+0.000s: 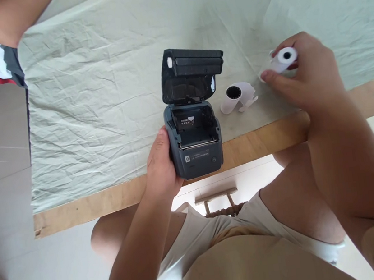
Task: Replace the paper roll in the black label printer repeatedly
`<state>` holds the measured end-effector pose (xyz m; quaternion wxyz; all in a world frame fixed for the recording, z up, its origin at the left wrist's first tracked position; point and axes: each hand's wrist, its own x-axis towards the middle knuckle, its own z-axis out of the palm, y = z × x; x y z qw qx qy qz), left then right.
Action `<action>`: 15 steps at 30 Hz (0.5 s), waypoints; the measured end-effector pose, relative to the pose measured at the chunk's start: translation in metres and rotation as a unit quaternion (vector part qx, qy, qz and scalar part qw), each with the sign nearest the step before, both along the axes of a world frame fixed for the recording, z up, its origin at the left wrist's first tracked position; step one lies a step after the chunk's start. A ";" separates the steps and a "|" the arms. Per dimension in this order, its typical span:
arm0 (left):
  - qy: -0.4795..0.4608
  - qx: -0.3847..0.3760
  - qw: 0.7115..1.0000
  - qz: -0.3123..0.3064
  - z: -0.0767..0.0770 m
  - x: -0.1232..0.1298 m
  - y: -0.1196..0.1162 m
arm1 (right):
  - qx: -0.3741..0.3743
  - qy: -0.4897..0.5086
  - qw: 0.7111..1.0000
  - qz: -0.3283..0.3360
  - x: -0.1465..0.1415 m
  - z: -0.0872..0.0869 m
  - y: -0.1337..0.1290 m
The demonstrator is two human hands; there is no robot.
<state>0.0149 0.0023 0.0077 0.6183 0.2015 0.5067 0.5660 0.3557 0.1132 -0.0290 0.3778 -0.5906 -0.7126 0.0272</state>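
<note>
A dark grey label printer stands at the table's front edge with its black lid raised and its inner compartment exposed. My left hand grips the printer's lower left side, with part of the fingers hidden behind it. In my right hand is a white paper roll, held between thumb and fingers over the cloth to the right. Between the printer and that hand lies another white roll with a black core and a torn, loose paper end.
A wrinkled pale green cloth covers the table, whose bare wooden edge runs along the front. Another person's arm reaches in at the upper left. A wooden stool shows below the table.
</note>
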 end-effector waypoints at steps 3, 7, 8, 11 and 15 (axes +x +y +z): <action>0.007 0.000 1.000 0.009 -0.002 0.000 0.000 | -0.083 -0.031 0.996 -0.010 -0.007 0.016 -0.010; 0.009 -0.007 1.000 0.017 -0.003 0.000 0.000 | 0.007 -0.027 0.999 0.025 -0.045 0.059 -0.045; 0.009 -0.005 1.000 0.016 -0.004 0.000 -0.001 | 0.023 -0.027 0.998 0.043 -0.056 0.066 -0.053; 0.006 0.001 1.000 0.015 -0.004 0.001 -0.001 | 0.019 -0.044 0.989 0.142 -0.082 0.064 -0.060; 0.002 0.012 1.000 0.011 -0.004 0.001 -0.001 | -0.048 -0.036 0.986 0.154 -0.088 0.032 -0.043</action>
